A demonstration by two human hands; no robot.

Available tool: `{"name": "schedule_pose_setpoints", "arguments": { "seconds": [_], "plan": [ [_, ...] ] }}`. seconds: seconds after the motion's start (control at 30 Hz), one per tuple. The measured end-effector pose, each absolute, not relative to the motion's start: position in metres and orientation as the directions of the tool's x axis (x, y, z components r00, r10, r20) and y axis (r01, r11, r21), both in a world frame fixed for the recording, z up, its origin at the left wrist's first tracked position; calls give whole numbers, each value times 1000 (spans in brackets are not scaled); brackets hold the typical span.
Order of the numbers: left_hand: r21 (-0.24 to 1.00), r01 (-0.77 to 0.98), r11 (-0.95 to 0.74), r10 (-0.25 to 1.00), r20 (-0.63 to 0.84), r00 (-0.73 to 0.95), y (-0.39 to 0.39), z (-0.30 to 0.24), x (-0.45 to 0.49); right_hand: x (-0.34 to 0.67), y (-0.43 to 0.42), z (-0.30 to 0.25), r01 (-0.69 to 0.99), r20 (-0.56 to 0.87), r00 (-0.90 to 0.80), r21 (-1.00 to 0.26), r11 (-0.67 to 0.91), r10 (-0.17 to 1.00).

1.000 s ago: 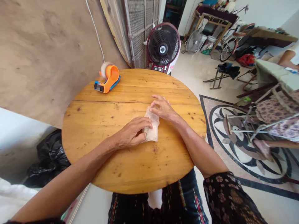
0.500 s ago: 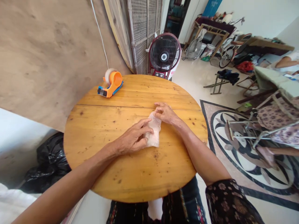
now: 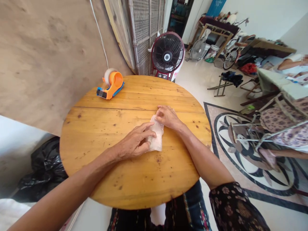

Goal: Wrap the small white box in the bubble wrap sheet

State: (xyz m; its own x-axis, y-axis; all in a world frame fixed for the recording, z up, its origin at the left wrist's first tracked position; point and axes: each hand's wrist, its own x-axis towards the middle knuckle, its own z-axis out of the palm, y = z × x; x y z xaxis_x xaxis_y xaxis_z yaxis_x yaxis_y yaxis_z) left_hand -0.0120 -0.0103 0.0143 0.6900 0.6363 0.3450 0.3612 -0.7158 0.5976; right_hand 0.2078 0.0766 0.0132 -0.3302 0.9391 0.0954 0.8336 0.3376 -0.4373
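A small whitish packet (image 3: 157, 136), wrapped in what looks like bubble wrap, lies on the round wooden table (image 3: 103, 128). My left hand (image 3: 136, 141) holds its left side, with the thumb at the near edge and the curved fingers on top. At the far end, my right hand (image 3: 168, 118) pinches the wrapping between thumb and fingers. What is inside the wrapping does not show clearly. An orange and blue tape dispenser (image 3: 113, 85) with a roll of clear tape stands at the table's far left.
Just beyond the table is a dark red fan (image 3: 167, 54). A wooden board (image 3: 60, 48) leans along the left, with black plastic bags (image 3: 43, 166) below it. To the right, another person sits by a second table (image 3: 276, 83); a stool (image 3: 225, 83) stands on the floor.
The whole view has shifted slightly, so the table and dispenser appear a little further left. Both hands keep nearly the same hold on the packet.
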Motion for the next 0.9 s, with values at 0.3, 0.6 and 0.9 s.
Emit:
{"name": "schedule_pose_setpoints", "arguments": {
  "seconds": [0.3,0.6,0.9],
  "plan": [
    [594,346,-727,632,379,676,-12,14,-12,206,80,13,855,75,-331,-398,332,941],
    [594,356,-721,638,370,675,-13,17,-11,202,77,14,780,239,-408,-410,472,881],
    [519,347,-781,597,459,658,-12,11,-12,211,76,24,633,254,-407,-614,471,877]
  ]
}}
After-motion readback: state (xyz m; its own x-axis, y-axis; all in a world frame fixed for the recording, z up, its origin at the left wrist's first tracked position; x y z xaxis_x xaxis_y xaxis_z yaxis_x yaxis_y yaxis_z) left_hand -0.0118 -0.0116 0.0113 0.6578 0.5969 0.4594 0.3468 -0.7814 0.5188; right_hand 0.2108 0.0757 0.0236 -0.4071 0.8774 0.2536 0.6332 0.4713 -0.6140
